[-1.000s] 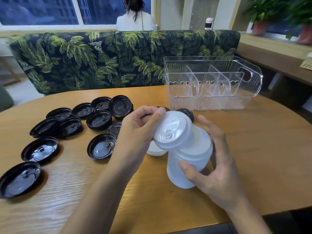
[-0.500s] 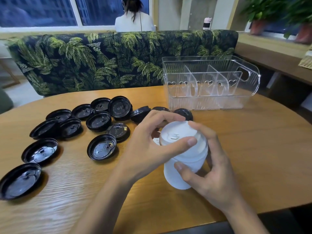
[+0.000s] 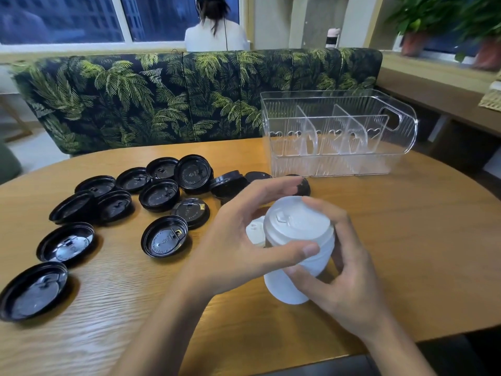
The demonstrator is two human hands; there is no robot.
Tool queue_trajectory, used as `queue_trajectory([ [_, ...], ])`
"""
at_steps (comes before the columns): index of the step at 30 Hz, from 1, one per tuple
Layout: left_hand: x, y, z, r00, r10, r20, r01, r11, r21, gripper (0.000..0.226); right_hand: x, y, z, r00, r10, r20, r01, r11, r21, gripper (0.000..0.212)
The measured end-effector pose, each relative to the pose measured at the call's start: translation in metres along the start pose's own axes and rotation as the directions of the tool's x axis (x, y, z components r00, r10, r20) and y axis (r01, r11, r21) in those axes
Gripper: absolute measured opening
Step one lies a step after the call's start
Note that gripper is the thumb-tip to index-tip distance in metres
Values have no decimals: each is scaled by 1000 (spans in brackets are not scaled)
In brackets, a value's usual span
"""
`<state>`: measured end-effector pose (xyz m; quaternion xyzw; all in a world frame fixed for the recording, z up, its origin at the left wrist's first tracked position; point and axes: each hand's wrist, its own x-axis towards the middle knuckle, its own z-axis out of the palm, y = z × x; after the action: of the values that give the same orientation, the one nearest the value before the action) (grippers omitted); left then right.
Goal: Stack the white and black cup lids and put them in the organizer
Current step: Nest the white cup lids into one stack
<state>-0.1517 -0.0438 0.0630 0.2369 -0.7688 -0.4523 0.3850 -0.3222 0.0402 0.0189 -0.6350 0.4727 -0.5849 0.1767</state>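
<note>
A stack of white lids (image 3: pixel 295 253) is gripped by both hands above the wooden table (image 3: pixel 406 240).

The stack is clasped low on its right side by the right hand (image 3: pixel 349 283), fingers curled around it, while the left hand (image 3: pixel 244 245) is closed on the top lid, thumb on the near rim and fingers over the far edge. One more white lid (image 3: pixel 254 233) is partly seen just left of the stack, behind the left hand. Black lids (image 3: pixel 160 195) are scattered on the table to the left, most lying upside down. The clear organizer (image 3: pixel 339 131) is set at the far right of the table, well apart from the stack, its compartments holding nothing.
</note>
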Motion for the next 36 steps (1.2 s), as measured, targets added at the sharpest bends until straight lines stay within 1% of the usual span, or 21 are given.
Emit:
queue_trajectory([
  [2,0,-1,1,999,7,-44,-6,1000,11,71,0,0,0,1000,-6,0,6,1000,-13,72],
  [4,1,0,0,998,11,-58,-11,1000,-9,71,0,0,0,1000,-5,1,5,1000,-17,74],
  [8,0,1,-3,1000,6,-17,-7,999,-52,73,0,1,0,1000,-7,3,7,1000,-23,75],
  [11,-1,-1,-5,1000,-9,2,9,998,-69,69,0,1,0,1000,-18,1,18,999,-37,72],
  [16,-2,-4,-7,999,-45,31,48,993,-111,70,0,3,1,996,-84,-27,81,990,-113,64],
  [21,-3,-5,-6,999,-28,41,31,996,-78,69,1,5,1,993,-113,-14,110,983,-146,60],
  [25,-5,-7,-5,998,-25,56,27,999,-40,70,3,7,1,990,-143,-15,138,973,-183,67],
  [29,-7,-14,-7,997,-21,73,24,999,-34,74,2,7,1,987,-158,-31,150,971,-186,67],
  [31,-8,-20,-13,996,-44,71,47,998,-47,69,3,7,0,986,-159,-42,147,968,-203,67],
  [33,-11,-27,-22,997,-61,51,61,998,1,54,3,7,-1,987,-154,-53,139,965,-221,67],
  [35,-13,-36,-29,997,-82,4,81,989,123,40,3,7,-2,987,-152,-61,133,962,-237,67],
  [36,-14,-41,-30,997,-80,-18,81,974,213,34,3,7,-2,987,-150,-64,130,961,-243,67],
])
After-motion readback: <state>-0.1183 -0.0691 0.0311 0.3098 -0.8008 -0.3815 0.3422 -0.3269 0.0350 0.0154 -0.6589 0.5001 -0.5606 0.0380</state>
